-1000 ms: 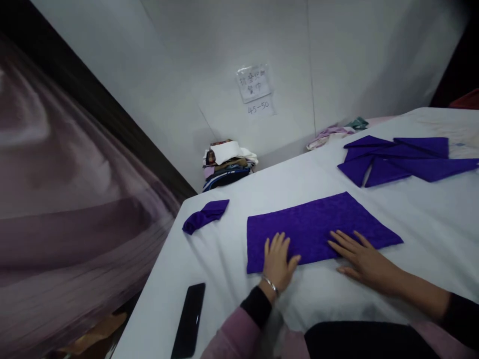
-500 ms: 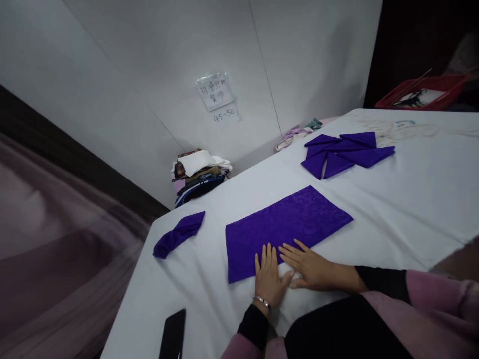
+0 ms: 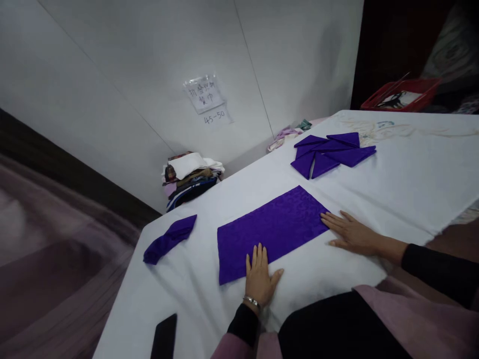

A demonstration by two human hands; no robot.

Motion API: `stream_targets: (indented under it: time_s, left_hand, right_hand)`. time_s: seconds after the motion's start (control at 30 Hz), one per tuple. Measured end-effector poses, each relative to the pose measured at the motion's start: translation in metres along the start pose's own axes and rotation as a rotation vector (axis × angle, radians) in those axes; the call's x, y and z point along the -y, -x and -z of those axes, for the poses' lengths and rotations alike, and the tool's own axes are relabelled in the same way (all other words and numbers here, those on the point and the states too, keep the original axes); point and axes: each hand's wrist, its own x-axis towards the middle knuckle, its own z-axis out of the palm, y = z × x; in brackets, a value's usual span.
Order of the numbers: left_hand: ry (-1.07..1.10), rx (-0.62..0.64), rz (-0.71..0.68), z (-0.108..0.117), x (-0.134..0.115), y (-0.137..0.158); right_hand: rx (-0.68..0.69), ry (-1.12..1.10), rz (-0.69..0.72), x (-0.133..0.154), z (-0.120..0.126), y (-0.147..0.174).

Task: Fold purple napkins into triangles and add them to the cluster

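A purple cloth napkin (image 3: 273, 227), folded into a flat oblong, lies on the white-covered table (image 3: 299, 309). My left hand (image 3: 259, 281) rests flat with its fingertips on the napkin's near edge; a silvery bracelet circles the wrist. At the napkin's right corner, my right hand (image 3: 354, 233) lies open, fingers stretched out and touching the cloth. Neither hand grips anything. Further back on the right is a flat group of folded purple napkins (image 3: 333, 154), partly overlapping. One rolled or bunched purple napkin (image 3: 170, 239) lies apart on the left.
A black phone-like slab (image 3: 163, 336) lies at the near left. Behind the table edge stands a stack of folded cloths (image 3: 192, 179). A red basket (image 3: 422, 94) holding dark-handled items is at the back right. Handwritten paper signs (image 3: 205, 97) hang on the wall.
My right hand has slid right along the napkin's near edge to its right corner. The left hand stays on the near edge. The whole view has shifted slightly.
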Motion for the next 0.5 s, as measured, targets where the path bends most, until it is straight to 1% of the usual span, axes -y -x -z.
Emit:
stream_targets:
  time_s: [0.13, 0.2, 0.23, 0.3, 0.43, 0.5]
  left_hand:
    - [-0.004, 0.035, 0.0, 0.001, 0.004, 0.0]
    - [0.008, 0.036, 0.007, 0.005, -0.001, -0.001]
    - [0.014, 0.023, 0.0, 0.009, -0.008, -0.003]
    - [0.025, -0.019, -0.063, 0.016, -0.031, -0.011]
    - [0.083, -0.071, -0.356, 0.027, -0.102, -0.043]
    - [0.104, -0.084, -0.433, 0.026, -0.134, -0.063]
  right_hand:
    - [-0.019, 0.009, 0.005, -0.003, -0.005, 0.0]
    - [-0.026, 0.007, 0.01, -0.003, -0.007, -0.001]
    - [-0.028, 0.007, 0.009, -0.003, -0.008, -0.001]
    - [-0.029, 0.012, 0.006, -0.004, -0.009, -0.001]
    - [-0.036, 0.03, 0.01, -0.007, -0.011, -0.001]
    - [-0.032, 0.036, 0.015, -0.009, -0.012, -0.001]
